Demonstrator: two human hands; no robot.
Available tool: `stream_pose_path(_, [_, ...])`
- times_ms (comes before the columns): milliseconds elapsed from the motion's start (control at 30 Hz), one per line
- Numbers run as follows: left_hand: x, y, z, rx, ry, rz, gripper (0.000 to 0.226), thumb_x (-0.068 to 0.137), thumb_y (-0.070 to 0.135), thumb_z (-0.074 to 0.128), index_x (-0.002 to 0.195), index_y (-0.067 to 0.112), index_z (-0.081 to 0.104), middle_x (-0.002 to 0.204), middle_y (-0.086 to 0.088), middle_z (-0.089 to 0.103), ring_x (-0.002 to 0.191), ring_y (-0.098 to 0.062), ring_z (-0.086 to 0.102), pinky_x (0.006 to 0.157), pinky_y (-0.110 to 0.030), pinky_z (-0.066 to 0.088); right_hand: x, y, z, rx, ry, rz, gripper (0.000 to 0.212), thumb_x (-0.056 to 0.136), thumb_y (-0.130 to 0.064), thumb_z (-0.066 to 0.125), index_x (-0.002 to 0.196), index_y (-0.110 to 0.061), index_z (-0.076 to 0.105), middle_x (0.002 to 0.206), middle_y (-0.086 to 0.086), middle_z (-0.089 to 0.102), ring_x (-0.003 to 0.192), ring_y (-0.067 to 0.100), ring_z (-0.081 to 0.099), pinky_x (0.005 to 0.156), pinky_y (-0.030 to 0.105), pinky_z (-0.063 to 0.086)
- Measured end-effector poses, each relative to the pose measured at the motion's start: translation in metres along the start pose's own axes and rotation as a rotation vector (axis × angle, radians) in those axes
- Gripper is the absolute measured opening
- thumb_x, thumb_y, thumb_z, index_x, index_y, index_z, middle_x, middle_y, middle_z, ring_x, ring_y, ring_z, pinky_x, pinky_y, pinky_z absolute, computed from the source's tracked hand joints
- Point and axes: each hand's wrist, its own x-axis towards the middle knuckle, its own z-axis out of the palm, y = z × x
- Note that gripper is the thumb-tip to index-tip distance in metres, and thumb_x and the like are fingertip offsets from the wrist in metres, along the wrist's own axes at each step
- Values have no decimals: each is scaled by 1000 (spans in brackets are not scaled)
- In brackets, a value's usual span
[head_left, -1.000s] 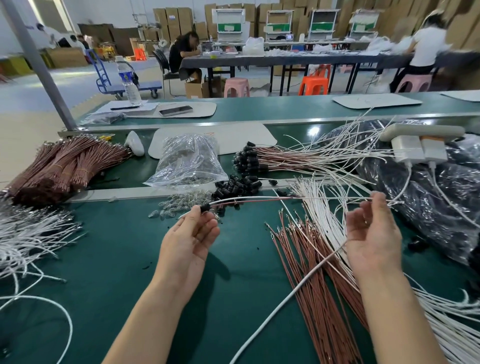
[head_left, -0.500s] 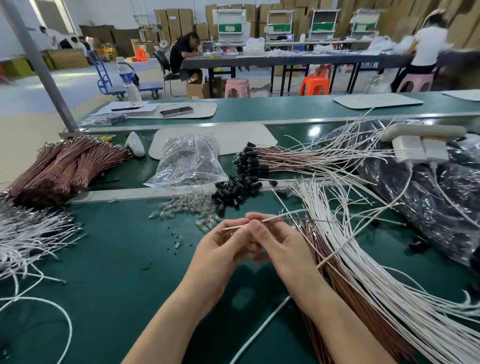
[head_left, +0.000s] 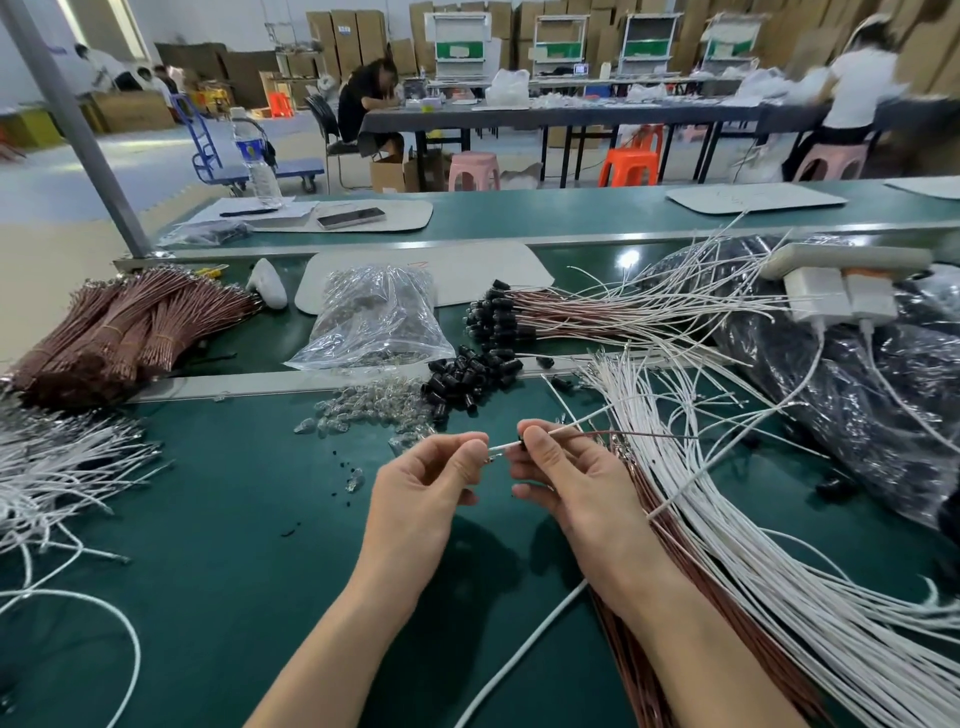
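Note:
My left hand and my right hand meet over the green bench. The right hand pinches a white wire and a brown wire that trail off to the right. A short white wire end with a metal tip spans the gap between the hands, and the left fingertips pinch its tip. A small black piece shows at the right thumb; what it is I cannot tell. Loose black caps and small clear bulbs lie just beyond the hands.
A fan of white wires and brown wires covers the bench on the right. Capped wire assemblies lie behind, beside a clear bag. Brown bundles and white wires sit left. Black plastic and chargers are far right.
A second ago the hands were spread apart holding a capped wire stretched between them. They came together at the bench's middle and now pinch new wire ends a short gap apart.

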Motion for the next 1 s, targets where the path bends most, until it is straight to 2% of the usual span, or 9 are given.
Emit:
stream_pose_path(100, [-1, 2, 0, 59, -21, 29, 15, 81, 35, 72, 90, 27, 82, 85, 3, 77, 71, -4, 62, 65, -20, 54, -1, 2, -1, -62, -68, -13, 25, 74, -38, 78, 96, -27, 79, 90, 5, 78, 83, 12, 73, 69, 21, 57])
stream_pose_path(233, [-2, 2, 0, 39, -82, -4, 16, 95, 16, 65, 100, 20, 80, 88, -1, 77, 77, -8, 65, 66, -22, 55, -1, 2, -3, -116, -118, -34, 21, 75, -32, 79, 95, -31, 77, 86, -1, 76, 83, 8, 72, 73, 20, 57])
stream_pose_path(300, [-2, 2, -1, -20, -90, -59, 17, 97, 18, 63, 105, 19, 77, 90, -3, 77, 78, -9, 67, 66, -22, 56, -1, 1, -4, -111, -110, -36, 20, 75, -32, 79, 95, -32, 77, 86, 1, 75, 83, 9, 71, 74, 20, 57])
stream_pose_path(400, [-2, 4, -1, -89, -101, -159, 25, 86, 36, 67, 97, 16, 79, 90, -6, 76, 77, -12, 68, 66, -24, 57, -1, 3, -5, -116, -91, -49, 17, 75, -30, 78, 93, -29, 76, 83, 0, 74, 80, 9, 70, 72, 19, 56])
stream_pose_path(500, [-3, 5, -1, -47, -139, -172, 28, 83, 42, 67, 88, 18, 80, 86, -5, 74, 73, -13, 67, 64, -26, 57, 0, 4, -5, -154, -81, -73, 23, 77, -30, 77, 98, -21, 72, 84, 4, 75, 78, 11, 70, 71, 20, 56])
stream_pose_path(633, [-3, 5, -2, 11, -165, -187, 23, 87, 39, 68, 82, 19, 80, 83, -7, 74, 70, -12, 66, 62, -25, 57, 0, 5, -5, -181, -77, -102, 26, 77, -31, 75, 101, -19, 69, 79, 1, 74, 73, 9, 68, 70, 19, 55])
stream_pose_path(733, [-4, 5, -2, 34, -182, -191, 25, 96, 27, 65, 78, 17, 78, 81, -5, 74, 70, -11, 66, 62, -25, 57, 1, 7, -6, -206, -88, -108, 14, 84, -23, 76, 96, -27, 71, 75, -3, 72, 72, 8, 68, 71, 18, 55])
stream_pose_path(867, [-3, 5, -2, 18, -181, -198, 18, 97, 21, 64, 87, 13, 77, 81, -1, 74, 70, -10, 66, 63, -24, 58, 3, 7, -9, -243, -123, -95, 32, 89, -5, 74, 98, -35, 72, 79, -2, 74, 77, 9, 70, 75, 19, 55])
stream_pose_path(1000, [-2, 6, -4, -12, -182, -213, 15, 96, 21, 66, 97, 10, 75, 84, -1, 74, 73, -11, 68, 63, -25, 58, 3, 7, -10, -247, -108, -98, 26, 89, -9, 74, 103, -30, 69, 81, -2, 75, 79, 10, 72, 72, 20, 56])
